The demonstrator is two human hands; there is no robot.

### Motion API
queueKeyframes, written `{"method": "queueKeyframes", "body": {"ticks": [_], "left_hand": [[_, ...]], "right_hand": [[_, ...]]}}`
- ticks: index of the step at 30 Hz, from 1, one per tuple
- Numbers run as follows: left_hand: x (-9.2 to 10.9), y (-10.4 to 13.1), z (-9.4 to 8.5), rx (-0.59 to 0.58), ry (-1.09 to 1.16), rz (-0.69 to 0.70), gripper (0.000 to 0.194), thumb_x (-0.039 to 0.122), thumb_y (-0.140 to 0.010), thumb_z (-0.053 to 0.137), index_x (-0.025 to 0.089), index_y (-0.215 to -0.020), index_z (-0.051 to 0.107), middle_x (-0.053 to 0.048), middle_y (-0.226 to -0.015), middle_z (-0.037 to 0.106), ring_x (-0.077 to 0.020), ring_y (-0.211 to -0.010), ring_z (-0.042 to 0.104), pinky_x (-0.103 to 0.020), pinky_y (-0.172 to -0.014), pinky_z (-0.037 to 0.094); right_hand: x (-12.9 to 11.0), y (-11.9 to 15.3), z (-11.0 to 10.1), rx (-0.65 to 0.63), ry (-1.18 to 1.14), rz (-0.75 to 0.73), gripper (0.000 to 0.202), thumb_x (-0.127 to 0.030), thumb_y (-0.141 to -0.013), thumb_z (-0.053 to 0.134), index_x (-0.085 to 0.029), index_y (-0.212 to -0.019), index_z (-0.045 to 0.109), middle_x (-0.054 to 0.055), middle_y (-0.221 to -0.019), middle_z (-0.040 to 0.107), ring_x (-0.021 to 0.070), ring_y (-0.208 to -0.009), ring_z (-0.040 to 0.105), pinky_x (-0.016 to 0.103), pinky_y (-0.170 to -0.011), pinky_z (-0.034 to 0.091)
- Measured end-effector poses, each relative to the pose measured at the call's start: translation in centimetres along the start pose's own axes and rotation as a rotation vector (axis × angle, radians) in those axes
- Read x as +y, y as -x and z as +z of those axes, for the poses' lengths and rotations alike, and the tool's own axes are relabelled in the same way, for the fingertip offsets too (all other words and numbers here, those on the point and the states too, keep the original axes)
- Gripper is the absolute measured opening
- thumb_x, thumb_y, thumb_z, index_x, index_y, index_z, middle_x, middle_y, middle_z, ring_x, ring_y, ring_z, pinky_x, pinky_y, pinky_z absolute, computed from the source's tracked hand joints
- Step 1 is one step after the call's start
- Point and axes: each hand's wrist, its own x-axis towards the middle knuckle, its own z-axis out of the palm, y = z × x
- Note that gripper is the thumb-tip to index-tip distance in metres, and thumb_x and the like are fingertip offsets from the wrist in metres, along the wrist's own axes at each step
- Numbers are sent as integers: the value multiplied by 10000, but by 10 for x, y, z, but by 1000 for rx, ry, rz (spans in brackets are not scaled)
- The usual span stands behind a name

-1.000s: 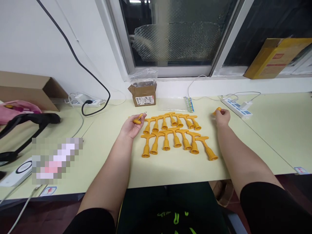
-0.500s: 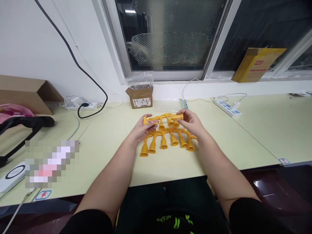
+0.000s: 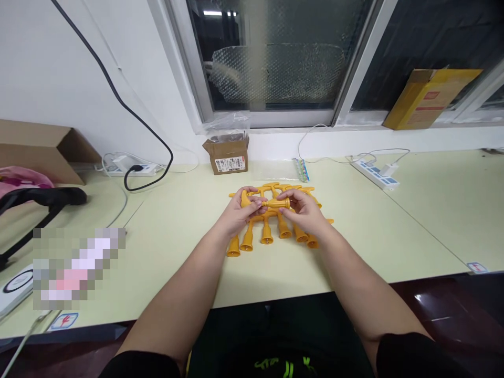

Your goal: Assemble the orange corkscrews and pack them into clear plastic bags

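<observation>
From where I stand, the person's two hands are observed at work over the middle of the table (image 3: 394,226), raised just above the yellow pieces laid out there. The left hand (image 3: 238,214) grasps a yellow handle (image 3: 244,199), its crosspiece within the curled fingers and its ribbed shank pointing toward the other hand. The right hand (image 3: 305,209) grips a yellow sleeve (image 3: 277,203) by its flared end, thumb on the near side. Handle and sleeve lie roughly in one line between the hands, the sleeve's narrow end close up to the shank; whether the two are seated together I cannot tell. Below and about the hands, T-shaped yellow pieces stand in two curved rows, the near row (image 3: 266,234) with bell ends toward the person, the far row (image 3: 272,185) partly hidden by the hands. Beyond the rows lies a clear plastic packet (image 3: 275,169) with a coloured strip along one end; just left of it sits an opened cardboard box (image 3: 229,156) bearing a white label. A white power strip (image 3: 374,173) rests to the right, well apart from the hands.
</observation>
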Motion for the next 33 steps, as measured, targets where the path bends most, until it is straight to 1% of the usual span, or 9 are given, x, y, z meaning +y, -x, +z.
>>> {"method": "queueKeyframes", "body": {"ticks": [7, 10, 13, 17, 21, 24, 27, 30, 33], "left_hand": [[8, 0, 5, 74, 122, -309, 253, 139, -839, 817, 165, -933, 584, -26, -838, 715, -88, -745, 745, -129, -718, 610], [7, -1, 4, 67, 116, -332, 234, 140, -848, 807, 159, -904, 580, -35, -820, 714, -74, -698, 726, -107, -669, 595], [3, 0, 4, 50, 88, -273, 383, 161, -778, 874, 187, -974, 546, -10, -821, 714, -89, -685, 729, -143, -657, 603], [-1, 4, 5, 11, -43, -103, 575, 209, -698, 940, 233, -1043, 480, 31, -784, 703, -119, -679, 733, -211, -676, 609], [0, 6, 4, -63, -223, 138, 537, 253, -723, 928, 229, -1045, 500, -10, -898, 739, -142, -791, 739, -297, -801, 621], [-1, 7, 3, -112, -342, 258, 514, 256, -729, 924, 217, -1045, 520, -44, -962, 749, -167, -900, 742, -321, -852, 611], [-5, 9, 6, -165, -404, 316, 522, 259, -720, 928, 218, -1062, 535, -55, -987, 747, -206, -1010, 742, -361, -912, 605], [-7, 10, 9, -150, -421, 311, 492, 289, -717, 928, 214, -1012, 542, -51, -972, 737, -236, -1052, 748, -382, -930, 604], [-4, 7, 7, -80, -382, 276, 496, 304, -701, 934, 211, -951, 516, -27, -895, 726, -246, -1026, 763, -363, -885, 616]], "right_hand": [[-5, 1, 3, 4, 262, -299, 204, -196, -891, 663, -300, -1062, 702, 65, -1166, 723, 279, -1134, 677, 519, -1031, 524], [-4, 1, 2, -27, 325, -340, 219, -187, -903, 637, -312, -1069, 710, 65, -1187, 718, 278, -1122, 682, 521, -1006, 539], [-4, 1, 3, -35, 315, -332, 198, -217, -915, 646, -316, -1069, 719, 61, -1188, 721, 281, -1127, 683, 523, -1013, 535], [-6, 3, 6, 23, 219, -163, 194, -358, -891, 740, -300, -1077, 729, 66, -1067, 743, 289, -1002, 700, 484, -872, 574], [-10, 5, 11, 18, -3, 161, 328, -506, -856, 772, -260, -1061, 704, 23, -769, 700, 223, -674, 672, 381, -629, 562], [-12, 4, 15, -55, -142, 321, 356, -575, -871, 718, -229, -917, 649, -4, -704, 677, 155, -515, 609, 305, -508, 508], [-14, 3, 18, -61, -229, 460, 408, -607, -895, 650, -218, -800, 570, -31, -628, 626, 98, -394, 493, 242, -387, 395], [-14, 4, 19, -54, -273, 595, 402, -610, -911, 610, -224, -815, 555, -55, -541, 540, 92, -358, 411, 222, -334, 306], [-13, 5, 18, -84, -361, 531, 368, -601, -918, 608, -240, -982, 584, -33, -679, 605, 122, -457, 524, 245, -401, 416]]}}
